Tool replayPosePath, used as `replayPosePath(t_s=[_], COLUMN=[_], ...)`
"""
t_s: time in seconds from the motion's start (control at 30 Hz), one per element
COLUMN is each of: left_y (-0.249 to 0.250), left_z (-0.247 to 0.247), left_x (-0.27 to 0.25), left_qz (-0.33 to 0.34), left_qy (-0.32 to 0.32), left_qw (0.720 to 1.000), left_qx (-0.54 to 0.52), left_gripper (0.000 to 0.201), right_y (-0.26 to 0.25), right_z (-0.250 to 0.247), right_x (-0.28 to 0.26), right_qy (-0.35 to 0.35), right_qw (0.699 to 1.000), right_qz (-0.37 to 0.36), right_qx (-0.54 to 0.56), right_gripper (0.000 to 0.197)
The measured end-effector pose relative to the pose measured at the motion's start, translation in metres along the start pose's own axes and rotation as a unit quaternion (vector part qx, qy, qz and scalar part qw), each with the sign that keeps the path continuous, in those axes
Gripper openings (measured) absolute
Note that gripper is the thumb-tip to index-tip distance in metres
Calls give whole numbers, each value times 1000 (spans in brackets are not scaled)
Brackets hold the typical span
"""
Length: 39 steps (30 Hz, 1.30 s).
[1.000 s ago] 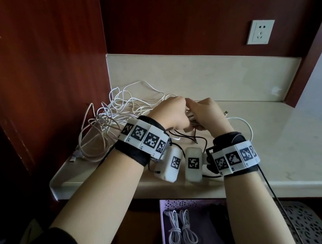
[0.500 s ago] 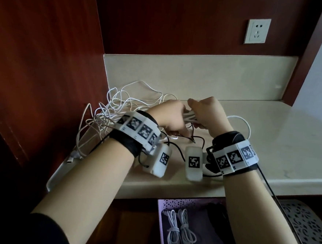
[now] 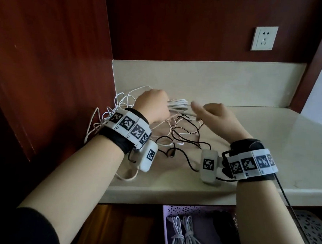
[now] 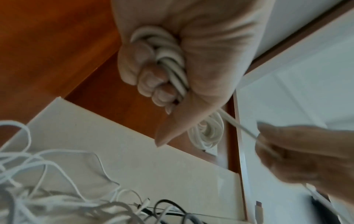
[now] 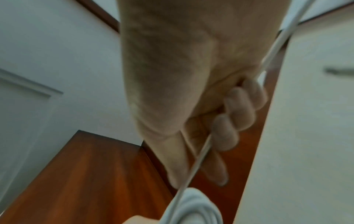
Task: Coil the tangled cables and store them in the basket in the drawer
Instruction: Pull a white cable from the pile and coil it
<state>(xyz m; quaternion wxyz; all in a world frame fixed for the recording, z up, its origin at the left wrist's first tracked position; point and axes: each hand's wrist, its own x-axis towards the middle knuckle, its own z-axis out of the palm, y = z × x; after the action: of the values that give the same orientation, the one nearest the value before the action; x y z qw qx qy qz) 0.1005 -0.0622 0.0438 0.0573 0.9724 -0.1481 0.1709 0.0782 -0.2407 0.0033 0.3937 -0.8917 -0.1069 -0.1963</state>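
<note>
Fingers of my left hand [image 3: 152, 106] are curled tight round a white coil [image 4: 170, 63] of cable, held above the counter [image 3: 269, 141]. My right hand [image 3: 216, 116] sits just beside it, fingers [image 5: 235, 109] curled, pinching the coil's loose strand [image 5: 199, 153] taut between us. A heap of tangled white cables [image 3: 119, 107] lies behind my left wrist, with black cables [image 3: 186, 135] between my wrists. Below the counter edge, the basket [image 3: 177, 208] holds two coiled white cables [image 3: 183, 236].
</note>
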Motion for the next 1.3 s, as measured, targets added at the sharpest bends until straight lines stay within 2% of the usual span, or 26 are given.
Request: replayPosePath(t_s=[0.07,0.1,0.17,0.27,0.33,0.43,0.47,0.5,0.57,0.63,0.73,0.83,0.9,1.0,1.1,1.2,1.3], left_y=[-6,-7,-1,11,13,16,16,16,17,16,16,15,13,15,17,15,9], left_z=[-2,-1,4,11,9,3,0,-3,-9,-15,-22,-23,-19,-13,-6,3,10], left_x=[0,-1,-7,-18,-20,-20,-20,-18,-14,-8,-2,3,7,8,6,5,6], left_qz=[3,19,85,191,227,278,283,271,204,131,77,47,38,48,92,136,170], left_qy=[14,17,-4,-28,2,59,83,107,141,163,174,162,140,104,71,57,48], left_qw=[999,998,990,969,968,954,940,930,926,932,947,968,983,993,990,971,951], left_qx=[38,60,111,154,109,-95,-170,-224,-283,-297,-258,-185,-111,-22,80,186,253], left_gripper=[6,12,19,14,18,22,22,25,35,23,2,15,20,4,12,15,13], right_y=[0,-1,-3,2,6,12,12,13,11,6,-3,-15,-26,-36,-29,-26,-23], right_z=[-10,-13,-17,-16,-14,-7,-6,-5,-7,-5,2,7,14,23,15,11,5], right_x=[-3,-4,-3,2,3,6,8,9,8,5,2,0,-2,-5,-5,-6,-6], right_qy=[9,19,61,125,146,115,101,90,70,59,45,26,9,17,23,2,-10], right_qw=[999,997,988,975,967,959,957,956,958,963,978,991,993,975,978,978,987], right_qz=[-38,-59,-103,-133,-125,-130,-137,-142,-154,-149,-121,-99,-116,-133,-115,-108,-103], right_qx=[23,53,99,126,167,222,236,239,232,216,164,89,-6,-179,-173,-176,-123], right_gripper=[36,24,8,12,13,26,33,31,28,29,27,28,31,33,34,32,22])
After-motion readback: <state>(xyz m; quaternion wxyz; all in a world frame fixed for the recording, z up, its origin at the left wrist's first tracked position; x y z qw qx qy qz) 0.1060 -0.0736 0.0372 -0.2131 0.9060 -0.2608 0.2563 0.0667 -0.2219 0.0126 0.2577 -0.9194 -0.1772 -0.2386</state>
